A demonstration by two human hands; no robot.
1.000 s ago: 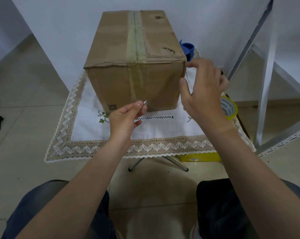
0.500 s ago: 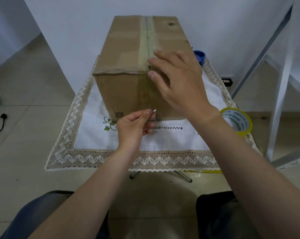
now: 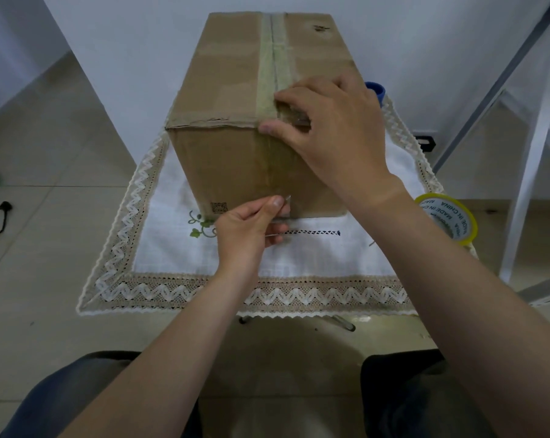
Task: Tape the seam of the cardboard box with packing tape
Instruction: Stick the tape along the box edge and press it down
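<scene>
A brown cardboard box (image 3: pixel 229 90) stands on a lace-edged white cloth (image 3: pixel 314 257). A strip of clear packing tape (image 3: pixel 272 61) runs along its top seam and down the front face. My right hand (image 3: pixel 327 134) lies over the box's top front edge, thumb and fingertips pressing the tape at the corner. My left hand (image 3: pixel 248 229) pinches the tape's loose lower end in front of the box's bottom edge. The yellow-rimmed tape roll (image 3: pixel 447 218) lies at the right of the cloth, apart from both hands.
A blue object (image 3: pixel 375 90) peeks out behind the box at its right. White frame legs (image 3: pixel 526 172) stand to the right, a black cable (image 3: pixel 2 216) lies on the tiled floor at left. My knees fill the bottom of the view.
My right hand has come from the box's right side onto the top front edge and settled on the tape. My left hand has kept its pinch on the tape end.
</scene>
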